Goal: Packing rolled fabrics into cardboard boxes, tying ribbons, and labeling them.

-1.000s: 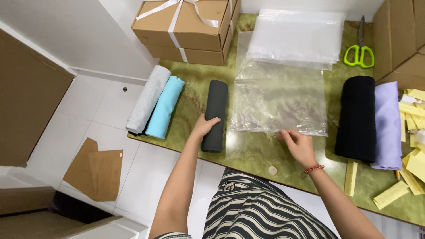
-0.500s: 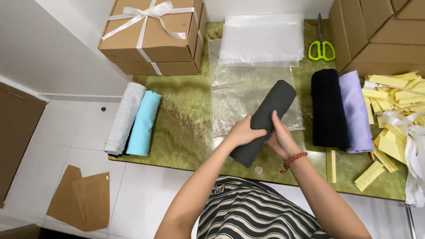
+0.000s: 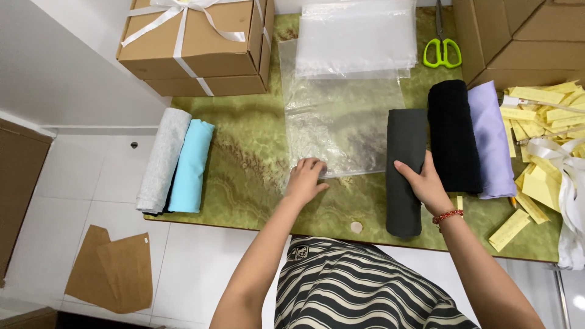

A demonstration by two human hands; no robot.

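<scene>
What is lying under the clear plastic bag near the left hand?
Through the clear plastic bag only the green marbled table shows. Its far end lies under a stack of bags, so what lies beneath it there is hidden.

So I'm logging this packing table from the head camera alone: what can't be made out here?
- Scissors: blade tips cut off by the top edge.
- Boxes at top right: cut off by the top and right edges.
- Right hand: palm pressed onto the dark grey roll, so its grip is hidden.
- Ribbon: runs off the right edge.
- Small round thing near the table edge: too small to identify.
</scene>
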